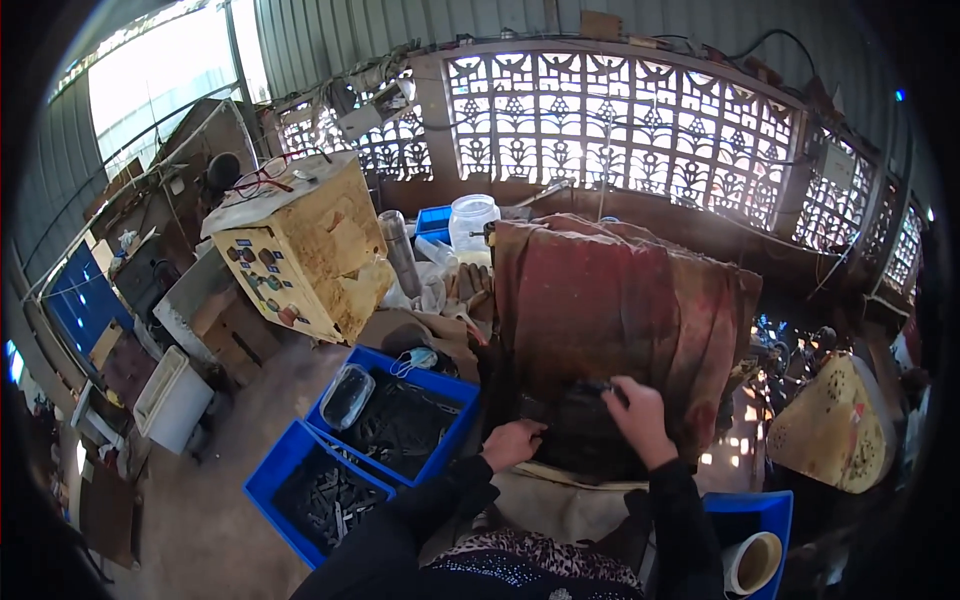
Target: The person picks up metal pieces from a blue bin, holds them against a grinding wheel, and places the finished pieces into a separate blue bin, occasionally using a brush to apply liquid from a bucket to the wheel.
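Observation:
My left hand [513, 445] is closed at the near left of a dark work area, thumb and fingers pressed together. Whatever they might pinch is too small and dark to make out. Higher and to the right, my right hand [640, 418] is closed on a small dark piece [592, 388] that sticks out left of its fingertips. Both hands are in front of a machine draped with a stained red cloth [590, 290]. Deep shadow hides the work spot between them. Left of my left hand, a blue bin [462, 425] holds dark flat pieces and a clear plastic container [348, 396].
A second blue bin [262, 490] of dark pieces stands nearer on the left. At lower right, another blue bin [780, 510] holds a cream tube-shaped roll [752, 562]. A yellowed control box [300, 250] with knobs rises at back left, and a triangular yellowish guard [835, 425] at right.

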A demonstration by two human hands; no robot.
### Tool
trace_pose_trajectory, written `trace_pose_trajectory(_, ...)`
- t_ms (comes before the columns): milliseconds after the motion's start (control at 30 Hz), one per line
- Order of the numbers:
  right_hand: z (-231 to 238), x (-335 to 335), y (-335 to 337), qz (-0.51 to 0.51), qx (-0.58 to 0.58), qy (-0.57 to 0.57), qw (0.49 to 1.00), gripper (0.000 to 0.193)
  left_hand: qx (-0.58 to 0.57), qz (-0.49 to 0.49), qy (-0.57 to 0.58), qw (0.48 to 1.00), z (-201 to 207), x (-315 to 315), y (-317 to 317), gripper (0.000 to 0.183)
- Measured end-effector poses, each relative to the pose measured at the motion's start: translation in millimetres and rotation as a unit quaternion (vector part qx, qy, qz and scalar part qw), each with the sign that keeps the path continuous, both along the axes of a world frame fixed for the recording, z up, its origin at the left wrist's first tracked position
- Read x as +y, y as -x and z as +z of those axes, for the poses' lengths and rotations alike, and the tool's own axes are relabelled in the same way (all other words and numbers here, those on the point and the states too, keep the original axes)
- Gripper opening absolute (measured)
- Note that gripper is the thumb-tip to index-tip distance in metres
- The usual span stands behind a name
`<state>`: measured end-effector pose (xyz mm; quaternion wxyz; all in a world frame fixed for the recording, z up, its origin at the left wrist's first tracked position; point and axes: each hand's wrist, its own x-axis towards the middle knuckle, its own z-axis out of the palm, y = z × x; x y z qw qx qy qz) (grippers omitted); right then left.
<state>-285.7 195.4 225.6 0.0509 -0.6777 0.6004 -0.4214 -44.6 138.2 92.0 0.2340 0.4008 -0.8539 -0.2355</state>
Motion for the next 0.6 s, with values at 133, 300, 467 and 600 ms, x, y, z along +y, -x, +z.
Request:
trace_pose_trajectory(133,-2.5,-55.3,24.2,-0.049,0.031,0.019,0.998,0.026,-0.042,0.021,-0.105,0.993,12.9,-1.4,7.6,0.032)
trace_pose_trajectory(300,1.8,-106.1,32.5,-0.106,0.066,-0.042,0.991,0.027,-0.103,0.038,-0.037,0.993,0.9,-1.6,9.0,0.031)
trace_pose_trajectory(467,5.7,-124.9,37.0,-0.124,0.088,-0.098,0.984,0.027,-0.122,0.024,-0.058,0.991,3.7,-1.2,11.3,0.031)
trace_pose_trajectory(600,7.2,-131.6,36.8,-0.130,0.065,-0.103,0.984,0.027,-0.125,0.027,-0.058,0.990,0.8,-1.8,10.3,0.031)
